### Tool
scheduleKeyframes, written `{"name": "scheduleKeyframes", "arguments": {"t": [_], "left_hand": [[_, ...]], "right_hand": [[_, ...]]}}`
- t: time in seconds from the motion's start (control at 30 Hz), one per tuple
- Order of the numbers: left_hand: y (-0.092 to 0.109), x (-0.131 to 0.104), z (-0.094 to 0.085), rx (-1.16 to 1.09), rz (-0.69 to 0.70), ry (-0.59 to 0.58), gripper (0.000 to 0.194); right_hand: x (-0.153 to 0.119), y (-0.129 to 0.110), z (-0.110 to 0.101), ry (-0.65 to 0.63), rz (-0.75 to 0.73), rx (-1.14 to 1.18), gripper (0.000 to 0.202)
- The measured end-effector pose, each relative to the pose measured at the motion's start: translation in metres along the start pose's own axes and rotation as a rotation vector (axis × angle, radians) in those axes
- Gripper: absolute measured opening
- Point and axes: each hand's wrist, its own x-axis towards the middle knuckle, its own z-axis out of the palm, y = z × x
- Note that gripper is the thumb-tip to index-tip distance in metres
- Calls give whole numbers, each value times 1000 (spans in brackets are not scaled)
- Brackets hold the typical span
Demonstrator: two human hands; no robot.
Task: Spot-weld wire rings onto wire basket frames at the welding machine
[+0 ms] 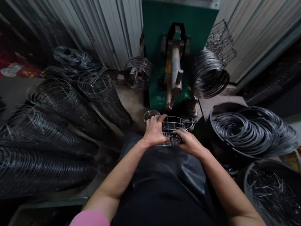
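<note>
A small round wire basket (176, 122) of thin metal rods is held between my two hands, low in front of my dark apron. My left hand (154, 131) is closed on its left side, fingers over the rim and an orange band on one finger. On the right side, my right hand (190, 142) grips the wires with thumb and fingers. My palms hide part of the basket. Just beyond it is the tip of the metal arm (176, 66) of a green machine (152, 22), apart from the basket.
Tall stacks of wire rings (51, 136) stand at left. Wire ring bundles (209, 74) hang beside the machine. At right, one tub holds rings (252, 130), another short metal rods (277, 192). Wire racks (222, 40) lean at the back. A green crate (49, 203) sits at lower left.
</note>
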Motion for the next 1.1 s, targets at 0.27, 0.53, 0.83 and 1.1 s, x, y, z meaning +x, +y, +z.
{"name": "scheduleKeyframes", "arguments": {"t": [0.27, 0.53, 0.83, 1.1], "left_hand": [[-5, 7, -2, 4, -26, -35, 88], [-22, 34, -4, -63, -36, -76, 88], [-39, 54, 0, -82, -56, -42, 88], [-48, 74, 6, -117, -77, -68, 88]], "right_hand": [[9, 11, 5, 8, 38, -69, 31], [34, 19, 6, 74, 31, -109, 25], [59, 29, 4, 102, 34, -141, 18], [72, 32, 0, 143, 73, -144, 10]]}}
